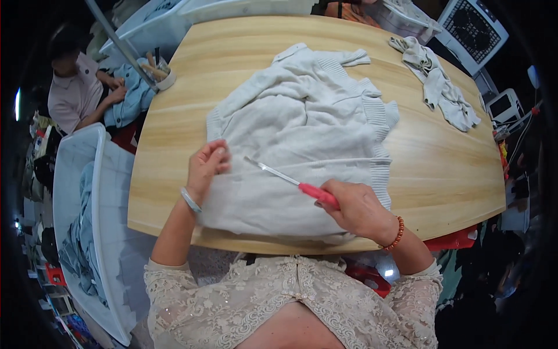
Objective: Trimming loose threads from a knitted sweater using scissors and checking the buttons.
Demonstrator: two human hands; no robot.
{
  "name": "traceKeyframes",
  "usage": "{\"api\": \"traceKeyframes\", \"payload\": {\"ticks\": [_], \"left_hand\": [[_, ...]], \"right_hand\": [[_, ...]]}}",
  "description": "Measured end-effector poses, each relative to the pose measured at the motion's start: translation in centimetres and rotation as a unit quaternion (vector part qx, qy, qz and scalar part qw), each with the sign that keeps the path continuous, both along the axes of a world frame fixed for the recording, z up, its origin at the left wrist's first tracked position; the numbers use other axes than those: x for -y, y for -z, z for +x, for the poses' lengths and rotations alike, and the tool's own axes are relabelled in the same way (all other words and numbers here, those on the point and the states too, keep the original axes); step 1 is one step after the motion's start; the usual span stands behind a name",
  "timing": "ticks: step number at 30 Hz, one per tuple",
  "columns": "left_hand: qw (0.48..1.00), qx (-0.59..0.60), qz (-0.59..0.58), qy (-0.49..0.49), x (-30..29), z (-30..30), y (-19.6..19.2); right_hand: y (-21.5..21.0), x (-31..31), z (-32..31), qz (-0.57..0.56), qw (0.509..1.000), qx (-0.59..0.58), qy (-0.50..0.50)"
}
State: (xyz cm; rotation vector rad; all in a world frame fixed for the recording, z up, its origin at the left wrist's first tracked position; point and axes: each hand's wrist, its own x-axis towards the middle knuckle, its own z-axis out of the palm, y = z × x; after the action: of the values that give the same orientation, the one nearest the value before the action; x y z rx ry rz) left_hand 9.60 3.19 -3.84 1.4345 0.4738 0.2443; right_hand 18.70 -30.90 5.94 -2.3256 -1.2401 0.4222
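A pale grey-white knitted sweater (308, 134) lies spread and rumpled on the wooden table (168, 134), its ribbed edges toward the right. My right hand (363, 212) is closed around the red handle of a latch hook (318, 195). The tool's slim metal shaft points up and left over the sweater, and its tip ends a little right of my left hand. My left hand (210, 166) hovers at the sweater's left edge with its fingers curled in toward the thumb. Whether anything thin is between those fingers is too blurred to tell.
Another crumpled light knit piece (436, 81) lies at the table's far right. A white bin (96, 174) with blue-grey garments stands at the left. Beyond it a person (75, 87) handles a blue garment. A tool cup (165, 78) and metal pole (122, 43) are at the far-left edge.
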Motion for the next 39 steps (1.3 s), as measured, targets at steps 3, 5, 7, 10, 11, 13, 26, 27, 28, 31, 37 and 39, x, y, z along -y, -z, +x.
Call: {"api": "traceKeyframes", "payload": {"ticks": [3, 5, 7, 10, 11, 13, 26, 27, 28, 31, 37, 39], "left_hand": [[0.932, -0.011, 0.349, -0.101, -8.2, 4.6, 3.7], [0.88, -0.13, 0.43, -0.153, -11.8, 7.7, 4.8], [0.878, -0.158, 0.442, -0.092, -11.0, 10.9, 4.8], [0.869, -0.217, 0.445, -0.014, -14.4, 12.7, 5.6], [0.904, -0.196, 0.38, -0.027, -15.5, 12.8, 5.7], [0.919, -0.109, 0.364, -0.105, -15.2, 13.4, 5.0], [0.757, 0.233, 0.434, 0.428, 9.8, 2.5, -3.6], [0.754, 0.234, 0.434, 0.434, 10.4, 2.1, -3.7], [0.826, 0.2, 0.401, 0.343, 11.2, 1.9, -3.7], [0.938, 0.084, 0.287, 0.178, 13.7, 1.0, -2.9], [0.872, 0.11, 0.429, 0.208, 16.6, 1.1, -2.2], [0.853, 0.096, 0.452, 0.245, 16.1, 0.7, -2.5]], "right_hand": [[-0.9, 0.9, 2.6, -0.01, 0.992, 0.028, 0.122], [-0.2, 2.2, 6.0, 0.03, 0.98, 0.068, 0.187], [-0.8, 3.9, 9.9, 0.026, 0.956, -0.064, 0.284], [-1.5, 4.9, 14.6, 0.092, 0.935, -0.11, 0.325], [-1.3, 4.8, 16.2, 0.086, 0.93, -0.117, 0.337], [-0.4, 4.7, 19.2, 0.073, 0.924, -0.125, 0.354], [-0.4, -6.4, 25.9, 0.073, 0.952, -0.135, 0.266], [-0.2, -7.4, 26.1, 0.083, 0.952, -0.132, 0.262], [-0.1, -8.6, 25.9, 0.106, 0.947, -0.168, 0.253], [0.8, -13.4, 25.7, 0.117, 0.942, -0.23, 0.216], [10.3, -20.7, 27.4, 0.051, 0.971, 0.091, 0.216], [12.4, -21.3, 28.3, 0.054, 0.964, 0.116, 0.234]]}}
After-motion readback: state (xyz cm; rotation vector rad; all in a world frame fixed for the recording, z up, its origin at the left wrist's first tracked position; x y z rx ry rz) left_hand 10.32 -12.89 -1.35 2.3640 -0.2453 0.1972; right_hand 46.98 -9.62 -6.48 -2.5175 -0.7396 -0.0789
